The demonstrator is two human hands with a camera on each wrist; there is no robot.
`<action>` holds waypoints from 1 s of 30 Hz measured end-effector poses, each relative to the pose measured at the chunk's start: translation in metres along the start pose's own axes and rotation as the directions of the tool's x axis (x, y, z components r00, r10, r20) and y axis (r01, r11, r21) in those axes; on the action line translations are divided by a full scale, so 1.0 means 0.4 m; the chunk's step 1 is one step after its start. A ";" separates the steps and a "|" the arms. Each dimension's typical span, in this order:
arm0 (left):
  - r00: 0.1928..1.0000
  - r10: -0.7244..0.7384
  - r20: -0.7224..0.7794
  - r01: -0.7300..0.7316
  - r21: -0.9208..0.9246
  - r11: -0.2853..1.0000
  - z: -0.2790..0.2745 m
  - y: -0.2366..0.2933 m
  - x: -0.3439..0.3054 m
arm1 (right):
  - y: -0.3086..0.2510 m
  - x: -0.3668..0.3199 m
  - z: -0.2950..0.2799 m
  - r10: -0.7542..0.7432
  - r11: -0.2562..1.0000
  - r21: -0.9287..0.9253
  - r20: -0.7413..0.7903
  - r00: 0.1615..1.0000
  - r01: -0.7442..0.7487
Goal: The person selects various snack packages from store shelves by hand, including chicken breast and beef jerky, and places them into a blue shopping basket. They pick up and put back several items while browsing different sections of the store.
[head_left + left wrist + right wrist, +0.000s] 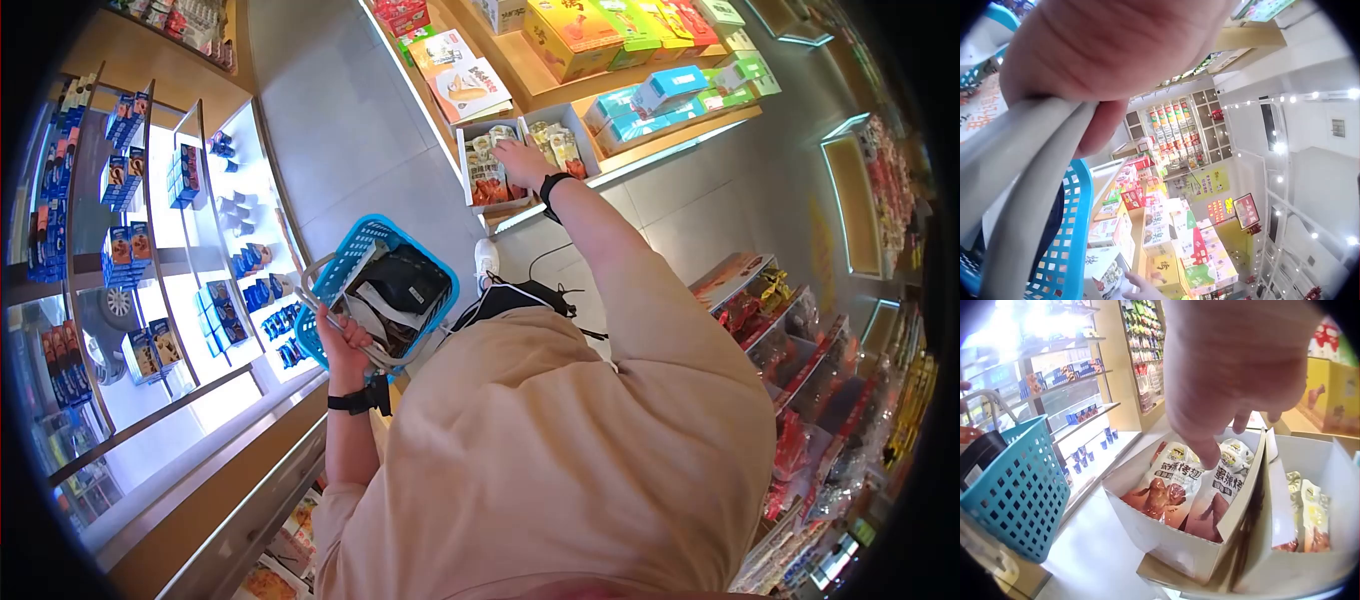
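Observation:
My left hand (343, 345) grips the pale handles (1041, 169) of a blue plastic basket (446, 272); black and white items lie inside it. In the left wrist view the fingers of that hand (1110, 50) wrap round both handles. Over an open white box (1166, 547) of printed snack packets (1163, 494) is my right hand (525, 163), fingers pointing down. One fingertip of this hand (1235, 375) touches or nearly touches the packets' upper ends; none is visibly lifted. Beside it stands a second open box (1297, 572) with yellowish packets (1316, 528).
Boxes in yellow (575, 40), green and blue (670, 88) stand on the wooden display. Lit shelves (230, 230) with blue packages are at the left. A rack of bagged goods (800, 370) stands at the right. A white shoe (487, 258) is on the grey floor.

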State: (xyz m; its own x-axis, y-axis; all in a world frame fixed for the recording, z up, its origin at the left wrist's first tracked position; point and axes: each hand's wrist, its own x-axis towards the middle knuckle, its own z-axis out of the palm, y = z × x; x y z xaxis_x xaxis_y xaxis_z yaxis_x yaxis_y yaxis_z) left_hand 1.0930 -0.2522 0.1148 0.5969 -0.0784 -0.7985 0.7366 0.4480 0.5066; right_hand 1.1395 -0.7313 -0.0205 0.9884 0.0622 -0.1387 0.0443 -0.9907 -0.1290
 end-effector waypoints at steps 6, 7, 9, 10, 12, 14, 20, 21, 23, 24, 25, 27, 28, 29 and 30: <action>0.995 0.009 -0.104 -0.015 -0.061 0.998 0.028 0.090 0.072 | 0.030 0.107 0.029 0.066 0.997 -0.043 0.244 0.967 -0.057; 0.996 0.035 -0.079 -0.038 -0.036 0.999 0.039 0.100 0.078 | 0.044 0.115 0.041 0.049 0.997 -0.064 0.199 0.979 -0.037; 0.992 0.046 -0.121 -0.053 -0.054 0.997 0.073 0.123 0.094 | 0.063 0.129 0.004 -0.004 1.000 -0.010 0.328 0.945 0.008; 0.990 0.047 -0.131 -0.054 -0.050 0.997 0.083 0.130 0.100 | 0.072 0.132 -0.013 -0.045 0.999 -0.005 0.337 0.940 0.050; 0.990 0.054 -0.130 -0.061 -0.047 0.997 0.099 0.144 0.122 | 0.085 0.140 -0.020 -0.079 0.997 0.001 0.280 0.957 0.082; 0.994 0.052 -0.093 -0.055 -0.035 0.998 0.115 0.159 0.154 | 0.087 0.140 -0.032 -0.068 0.998 0.009 0.278 0.958 0.068; 1.000 -0.020 -0.020 0.020 0.012 1.000 0.145 0.209 0.237 | 0.093 0.128 -0.062 -0.109 0.994 0.037 0.314 0.943 0.103; 1.000 -0.023 -0.006 0.024 0.036 0.999 0.159 0.213 0.252 | 0.104 0.133 -0.053 -0.121 0.992 0.025 0.325 0.938 0.120; 0.996 -0.092 0.017 0.091 0.062 0.994 0.172 0.223 0.290 | 0.106 0.135 -0.054 -0.132 0.991 0.023 0.265 0.955 0.131; 0.991 -0.125 0.043 0.121 0.084 0.989 0.174 0.230 0.309 | 0.109 0.136 -0.052 -0.132 0.991 0.022 0.265 0.955 0.131; 0.986 -0.156 0.065 0.149 0.105 0.983 0.178 0.240 0.321 | 0.106 0.138 -0.061 -0.135 0.991 0.022 0.265 0.955 0.134; 0.981 -0.183 0.067 0.171 0.161 0.972 0.208 0.256 0.341 | 0.094 0.130 -0.093 -0.151 0.988 0.038 0.210 0.966 0.147; 0.981 -0.178 0.076 0.159 0.207 0.965 0.232 0.264 0.327 | 0.083 0.119 -0.128 -0.202 0.979 0.063 0.164 0.966 0.194; 0.980 -0.181 0.082 0.158 0.222 0.962 0.247 0.268 0.328 | 0.075 0.115 -0.141 -0.208 0.978 0.012 0.160 0.965 0.209; 0.969 -0.215 0.122 0.185 0.217 0.959 0.243 0.272 0.347 | 0.080 0.106 -0.131 -0.225 0.974 -0.012 0.079 0.971 0.227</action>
State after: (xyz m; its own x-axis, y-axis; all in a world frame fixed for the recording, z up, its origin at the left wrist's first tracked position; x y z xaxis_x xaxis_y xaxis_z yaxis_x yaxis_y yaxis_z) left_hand 1.2870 -0.3010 0.0908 0.4589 -0.2808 -0.8429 0.8855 0.2219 0.4082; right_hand 1.1904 -0.7669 0.0209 0.9384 0.2928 -0.1834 0.2688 -0.9522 -0.1449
